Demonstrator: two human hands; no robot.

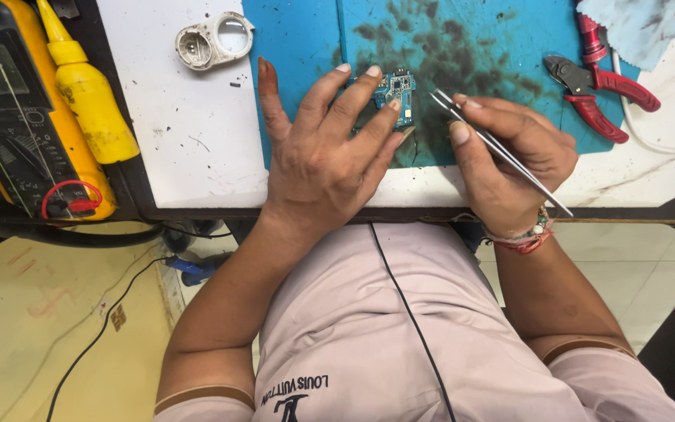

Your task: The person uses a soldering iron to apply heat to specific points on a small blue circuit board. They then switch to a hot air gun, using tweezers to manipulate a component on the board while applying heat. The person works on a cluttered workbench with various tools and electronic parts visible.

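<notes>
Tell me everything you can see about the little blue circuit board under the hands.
The circuit board is small, blue and irregular in outline, studded with tiny metallic parts. It lies flat on the blue mat, which is smeared with dark stains around it. The left hand pins it down, fingertips resting on its near edge and partly covering it. The right hand holds thin metal tweezers whose tips sit just beside the board's right edge.

Two hands: left, right. One board, one tweezers, one pliers, one yellow bottle, one meter, one loupe, one blue mat, one cloth, one worktop
</notes>
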